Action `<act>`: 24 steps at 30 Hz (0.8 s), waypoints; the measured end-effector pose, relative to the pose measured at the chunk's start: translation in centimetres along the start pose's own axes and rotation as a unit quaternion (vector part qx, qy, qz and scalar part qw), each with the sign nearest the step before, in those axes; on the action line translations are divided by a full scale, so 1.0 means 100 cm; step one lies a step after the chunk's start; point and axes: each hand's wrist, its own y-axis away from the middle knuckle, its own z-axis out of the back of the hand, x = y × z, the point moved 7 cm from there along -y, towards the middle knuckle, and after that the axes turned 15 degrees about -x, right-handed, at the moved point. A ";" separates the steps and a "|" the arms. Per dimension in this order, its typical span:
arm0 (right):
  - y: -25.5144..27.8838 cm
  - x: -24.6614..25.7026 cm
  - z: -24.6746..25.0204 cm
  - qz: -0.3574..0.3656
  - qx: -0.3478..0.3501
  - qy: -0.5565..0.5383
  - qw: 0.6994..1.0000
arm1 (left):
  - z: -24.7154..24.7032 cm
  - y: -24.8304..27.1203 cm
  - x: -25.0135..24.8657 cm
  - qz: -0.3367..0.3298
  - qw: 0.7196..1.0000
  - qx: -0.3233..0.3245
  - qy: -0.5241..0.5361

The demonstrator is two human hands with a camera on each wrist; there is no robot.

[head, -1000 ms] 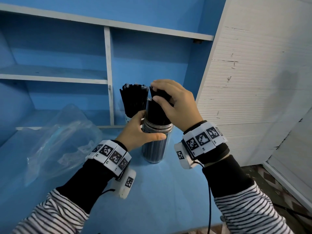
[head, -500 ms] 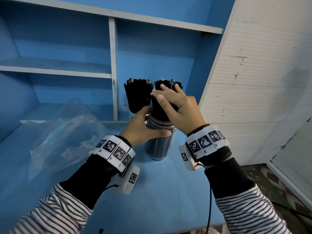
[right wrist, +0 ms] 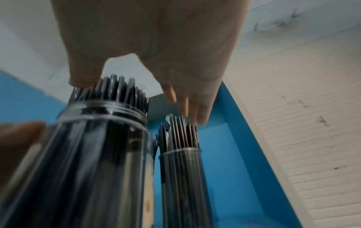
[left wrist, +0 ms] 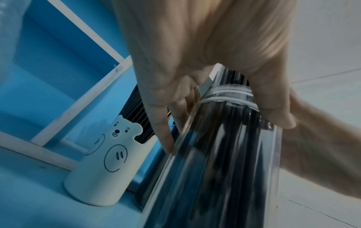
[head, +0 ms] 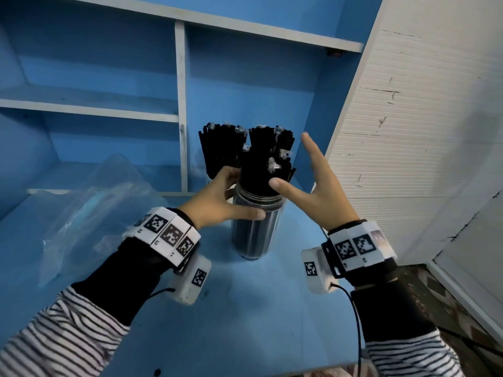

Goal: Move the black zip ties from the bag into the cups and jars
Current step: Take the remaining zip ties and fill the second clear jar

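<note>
**Ties upright in jar, L hand steadying**

Zip ties (head: 268, 161) stand vertical in the clear jar (head: 255, 227), btwn both hands. Left hand (head: 217, 200) clamps the jar neck; right hand (head: 313, 186) is spread, holding nothing, just right of the jar. Containers: 3, incl. bear cup (left wrist: 103, 166) and second jar (right wrist: 181, 177) behind the jar. Bags: 1 (head: 89, 213), left of the jar on the table (head: 245, 322).

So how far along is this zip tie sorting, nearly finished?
Nearly, it seems. The bear cup, a thin jar and the front jar all hold zip ties. The left hand grips the front jar; the right hand is open. The bag looks emptied.
</note>
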 end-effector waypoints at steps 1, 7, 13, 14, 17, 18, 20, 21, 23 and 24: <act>0.002 -0.012 -0.003 -0.036 0.031 0.018 0.999 | 0.001 -0.001 -0.001 -0.002 1.000 0.005 0.002; 0.018 -0.028 -0.027 -0.067 0.134 -0.030 0.988 | 0.002 -0.003 -0.003 -0.021 0.999 0.011 -0.042; 0.013 -0.029 -0.024 -0.062 0.101 -0.024 0.993 | 0.001 0.000 0.000 -0.004 1.000 0.016 -0.001; 0.011 -0.031 -0.020 -0.066 0.096 -0.014 0.993 | 0.003 -0.001 0.002 0.003 1.000 0.004 0.002; 0.007 -0.044 -0.003 -0.092 0.066 0.015 0.993 | 0.020 -0.007 0.011 0.019 0.994 -0.106 0.023; 0.005 -0.049 0.004 -0.104 0.049 0.025 0.993 | 0.029 -0.010 0.015 0.024 0.987 -0.159 0.026; 0.002 -0.061 0.020 -0.127 0.004 0.041 0.991 | 0.046 -0.015 0.026 0.039 0.968 -0.248 0.011; -0.002 -0.067 0.027 -0.136 -0.018 0.050 0.989 | 0.052 -0.018 0.031 0.049 0.961 -0.271 0.003; -0.011 -0.078 0.036 -0.150 -0.049 0.066 0.985 | 0.057 -0.028 0.042 0.066 0.958 -0.280 -0.010; -0.016 -0.085 0.038 -0.157 -0.054 0.070 0.984 | 0.057 -0.034 0.047 0.075 0.959 -0.273 -0.016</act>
